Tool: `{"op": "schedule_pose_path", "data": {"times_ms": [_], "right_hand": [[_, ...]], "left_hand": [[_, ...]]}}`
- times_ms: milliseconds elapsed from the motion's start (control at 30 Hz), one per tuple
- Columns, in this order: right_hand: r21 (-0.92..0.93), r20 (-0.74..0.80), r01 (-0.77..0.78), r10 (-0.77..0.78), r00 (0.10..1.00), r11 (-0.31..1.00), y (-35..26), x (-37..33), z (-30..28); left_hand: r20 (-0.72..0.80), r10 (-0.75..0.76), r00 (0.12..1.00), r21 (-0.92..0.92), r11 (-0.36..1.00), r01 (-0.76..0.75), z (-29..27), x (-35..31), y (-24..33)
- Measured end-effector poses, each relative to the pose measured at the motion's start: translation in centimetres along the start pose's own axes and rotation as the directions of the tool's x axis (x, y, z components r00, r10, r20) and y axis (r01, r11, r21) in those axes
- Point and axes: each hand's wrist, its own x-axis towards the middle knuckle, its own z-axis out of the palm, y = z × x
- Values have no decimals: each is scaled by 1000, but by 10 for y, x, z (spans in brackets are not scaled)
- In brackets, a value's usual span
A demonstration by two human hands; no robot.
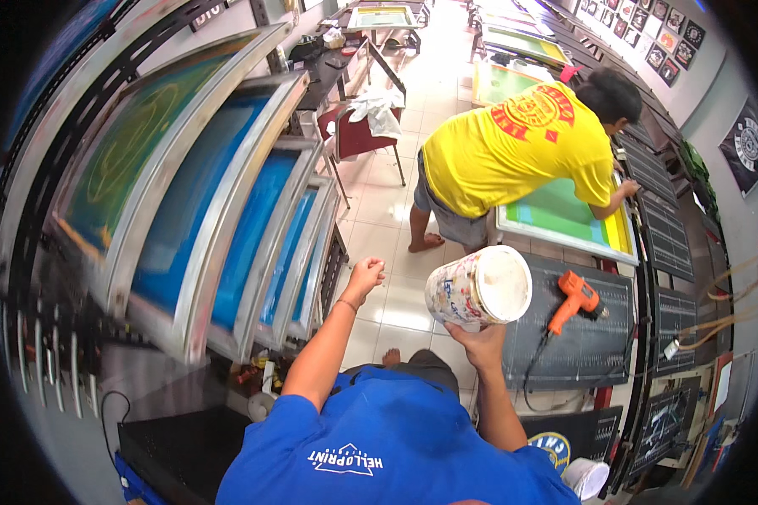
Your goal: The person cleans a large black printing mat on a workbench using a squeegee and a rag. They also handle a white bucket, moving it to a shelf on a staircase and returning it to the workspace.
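Note:
My right hand (pixel 478 343) supports a round plastic tub (pixel 456 290) from below, its fingers against the side. Smears and stains cover the tub, and its pale round top (pixel 505 284) tilts toward me. Held out in front on the other side, my left hand (pixel 366 276) is closed with its fingers curled in, and nothing shows in it. Beyond the tub lies an orange heat gun (pixel 575 300) with a black cord, resting on a dark printing board (pixel 531 362). Neither hand touches it.
Large framed printing screens (pixel 195 202) stand in a rack on my left. Ahead, a person in a yellow shirt (pixel 514 151) bends over a green screen (pixel 547 210) on the long table. A red chair (pixel 366 130) holds white cloth. Another tub (pixel 587 478) is low right.

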Motion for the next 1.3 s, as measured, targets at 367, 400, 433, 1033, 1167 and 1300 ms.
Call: {"op": "schedule_pose_path", "data": {"times_ms": [367, 400, 433, 1033, 1167, 1300], "right_hand": [[79, 46, 12, -15, 999, 997, 40, 324, 42], [102, 50, 14, -19, 999, 995, 40, 349, 49], [130, 53, -9, 2, 999, 991, 34, 370, 54], [211, -94, -314, 339, 936, 926, 26, 581, 57], [206, -133, -294, 324, 937, 933, 40, 586, 50], [213, -168, -188, 225, 960, 959, 53, 584, 43]], "left_hand": [[-163, 54, 985, -73, 995, -67, 22, 352, 199], [-212, 36, 977, -57, 997, -49, 15, 380, 210], [-266, 41, 963, -62, 996, -59, 10, 407, 219], [-735, -173, 656, -434, 862, -260, -14, 706, 269], [-823, -223, 522, -321, 942, -103, -26, 702, 282], [-857, -197, 476, -269, 959, -89, -37, 707, 286]]}}
